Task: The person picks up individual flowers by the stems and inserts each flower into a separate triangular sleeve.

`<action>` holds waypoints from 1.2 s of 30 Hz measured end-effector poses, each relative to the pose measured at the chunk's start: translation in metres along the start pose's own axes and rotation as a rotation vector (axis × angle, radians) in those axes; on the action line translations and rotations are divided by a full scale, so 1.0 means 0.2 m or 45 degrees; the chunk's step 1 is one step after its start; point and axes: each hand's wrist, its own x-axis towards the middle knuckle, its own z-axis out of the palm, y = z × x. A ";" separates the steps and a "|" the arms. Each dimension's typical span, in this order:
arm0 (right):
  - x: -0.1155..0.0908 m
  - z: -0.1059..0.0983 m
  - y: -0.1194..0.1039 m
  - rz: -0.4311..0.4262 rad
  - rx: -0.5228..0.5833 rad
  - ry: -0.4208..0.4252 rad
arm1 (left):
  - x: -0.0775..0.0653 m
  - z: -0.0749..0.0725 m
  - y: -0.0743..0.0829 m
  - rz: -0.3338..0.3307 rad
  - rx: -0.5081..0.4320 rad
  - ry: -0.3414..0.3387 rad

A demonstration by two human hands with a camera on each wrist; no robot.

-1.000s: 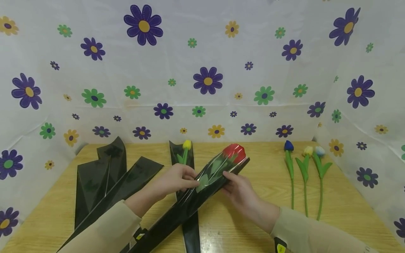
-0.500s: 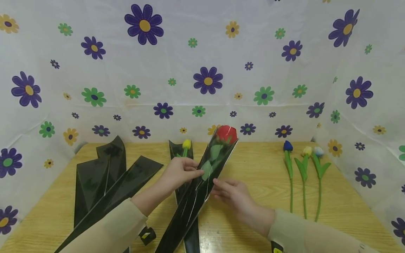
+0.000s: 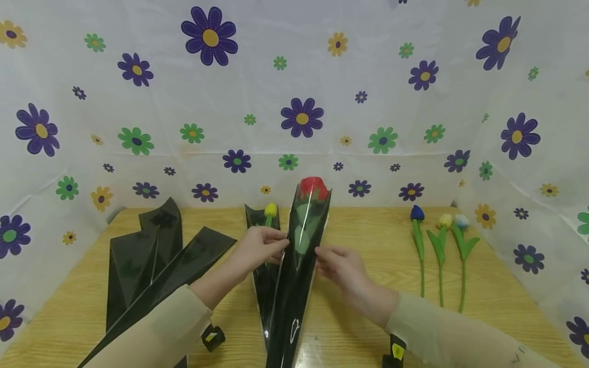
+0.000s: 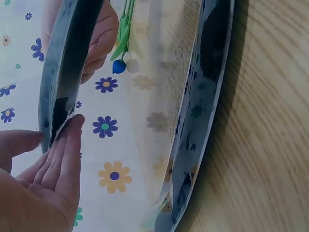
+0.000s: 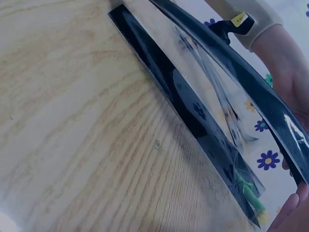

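Note:
A red rose (image 3: 313, 189) stands in a clear-fronted black flower sleeve (image 3: 294, 291), raised off the table and nearly upright in the head view. My left hand (image 3: 257, 250) pinches the sleeve's left edge between thumb and fingers; the left wrist view shows this sleeve (image 4: 72, 63) edge-on. At the opposite edge, my right hand (image 3: 345, 271) holds the plastic with its fingertips. Behind the rose, a yellow tulip (image 3: 270, 209) lies in another black sleeve (image 3: 264, 291), partly hidden by my left hand and the raised sleeve.
Several black sleeves (image 3: 156, 260) lie overlapping at the left of the wooden table (image 3: 368, 332). To the right are a blue tulip (image 3: 417, 213), a pale yellow tulip (image 3: 445, 222) and a light blue tulip (image 3: 461, 222). A flower-printed cloth (image 3: 257, 92) surrounds the back and sides.
The wrapped rose has swung from a rightward slant to nearly upright, its bloom moving left and up. Both hands stay at its edges, the right hand shifting slightly lower before settling.

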 end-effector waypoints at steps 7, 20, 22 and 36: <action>0.06 0.03 0.01 -0.010 0.010 0.031 | 0.06 0.01 -0.06 -0.008 0.044 -0.041; 0.21 0.00 0.08 0.001 -0.040 0.092 | 0.17 0.03 -0.16 -0.106 0.110 0.055; 0.22 -0.01 0.09 0.007 -0.045 0.095 | 0.18 0.04 -0.18 -0.110 0.117 0.067; 0.24 -0.02 0.12 0.098 -0.064 0.027 | 0.25 0.04 -0.22 -0.128 0.246 0.133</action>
